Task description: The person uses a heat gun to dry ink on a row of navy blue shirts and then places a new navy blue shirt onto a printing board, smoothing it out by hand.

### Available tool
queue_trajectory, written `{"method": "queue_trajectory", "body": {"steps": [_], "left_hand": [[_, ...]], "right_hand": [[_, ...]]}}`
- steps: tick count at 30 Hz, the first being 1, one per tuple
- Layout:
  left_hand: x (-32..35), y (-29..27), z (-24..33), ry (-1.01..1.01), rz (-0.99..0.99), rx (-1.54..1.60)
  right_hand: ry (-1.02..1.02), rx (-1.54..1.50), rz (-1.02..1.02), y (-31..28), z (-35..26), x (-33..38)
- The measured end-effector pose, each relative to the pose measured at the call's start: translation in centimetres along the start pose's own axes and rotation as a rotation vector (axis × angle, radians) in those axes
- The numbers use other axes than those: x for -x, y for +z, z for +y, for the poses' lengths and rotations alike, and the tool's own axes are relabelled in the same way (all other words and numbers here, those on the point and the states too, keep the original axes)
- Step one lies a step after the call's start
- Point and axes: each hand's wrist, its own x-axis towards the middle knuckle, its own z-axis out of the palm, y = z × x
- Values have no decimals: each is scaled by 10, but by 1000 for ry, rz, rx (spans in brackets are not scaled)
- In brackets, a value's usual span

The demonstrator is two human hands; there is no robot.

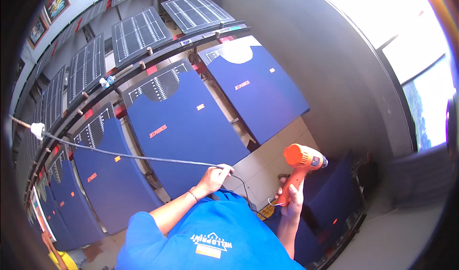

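My right hand is wrapped round the handle of an orange heat gun, held upright with its dark nozzle pointing right. My left hand is closed on a dark power cord in front of my chest. From there the cord stretches left to a white connector, and its other side hangs in a loop toward the heat gun. Beyond my left hand, a dark blue shirt panel with small orange prints lies flat on a printing board. Another blue panel lies on the board to its right.
Several more blue panels lie on boards along the left. A dark rail curves behind them, with bare marked boards beyond. A grey wall and a bright window are at right. Another person's arm shows at lower left.
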Motion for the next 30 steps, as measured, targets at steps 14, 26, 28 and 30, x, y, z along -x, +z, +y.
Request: {"method": "queue_trajectory", "body": {"steps": [14,26,28,30], "left_hand": [[-208,113,41,-93,-318,-112],[-347,178,37,-353,-24,172],[-346,183,34,-384,24,223],[-337,188,29,-420,79,271]], "right_hand": [[-268,1414,-143,-45,-85,-346],[-448,1601,-502,-101,-68,-508],[-457,1596,-509,-105,-66,-512],[-413,1645,-537,-107,-68,-515]]}}
